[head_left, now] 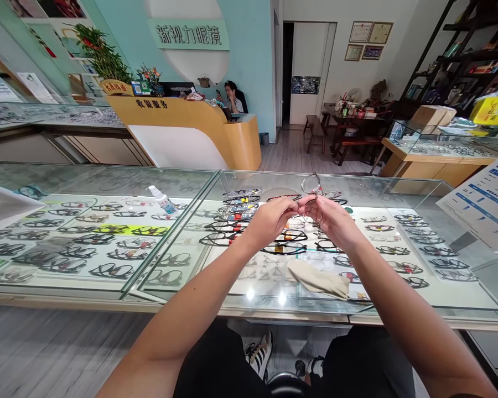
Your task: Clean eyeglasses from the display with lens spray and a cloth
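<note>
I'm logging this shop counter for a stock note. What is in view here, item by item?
held glasses: one, thin metal frame, above the counter between both hands
cloth: one, beige, on the counter glass below the hands
spray bottle: one, white, on the counter left of the hands
display frames: many, mostly dark, in rows under the glass
glass counter: one, clear, across the foreground
reception desk: one, yellow and white, behind the counter
seated person: one, behind the desk
left hand: one, bare, gripping the held glasses
right hand: one, bare, gripping the held glasses
</note>
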The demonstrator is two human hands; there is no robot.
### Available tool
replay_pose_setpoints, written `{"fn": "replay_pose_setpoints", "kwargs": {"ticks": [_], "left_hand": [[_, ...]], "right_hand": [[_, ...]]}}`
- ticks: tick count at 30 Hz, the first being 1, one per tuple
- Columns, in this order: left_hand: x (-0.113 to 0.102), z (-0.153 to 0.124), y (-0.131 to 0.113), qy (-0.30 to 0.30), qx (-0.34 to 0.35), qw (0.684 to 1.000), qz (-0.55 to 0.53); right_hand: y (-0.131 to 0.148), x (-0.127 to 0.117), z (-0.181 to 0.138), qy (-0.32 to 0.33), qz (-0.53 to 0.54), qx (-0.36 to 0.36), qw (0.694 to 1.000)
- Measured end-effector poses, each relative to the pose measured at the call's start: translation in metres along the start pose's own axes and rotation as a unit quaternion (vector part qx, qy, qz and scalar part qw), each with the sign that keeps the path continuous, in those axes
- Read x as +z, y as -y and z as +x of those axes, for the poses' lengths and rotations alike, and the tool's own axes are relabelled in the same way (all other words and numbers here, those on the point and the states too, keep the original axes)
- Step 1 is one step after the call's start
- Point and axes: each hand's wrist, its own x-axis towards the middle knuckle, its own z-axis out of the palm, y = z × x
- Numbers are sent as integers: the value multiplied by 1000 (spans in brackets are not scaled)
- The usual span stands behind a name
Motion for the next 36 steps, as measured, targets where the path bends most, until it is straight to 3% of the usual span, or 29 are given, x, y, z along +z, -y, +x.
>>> {"fn": "replay_pose_setpoints", "kwargs": {"ticks": [23, 33, 36], "left_hand": [[4, -8, 11, -13, 7, 1000, 11], [-2, -1, -4, -22, 3, 1000, -14], [-11, 2, -4, -61, -4, 998, -1]], "right_hand": [[-2, -10, -1, 48, -13, 4, 999], [5, -6, 0, -2, 55, 31, 998], [2, -10, 1, -13, 88, 37, 995]]}}
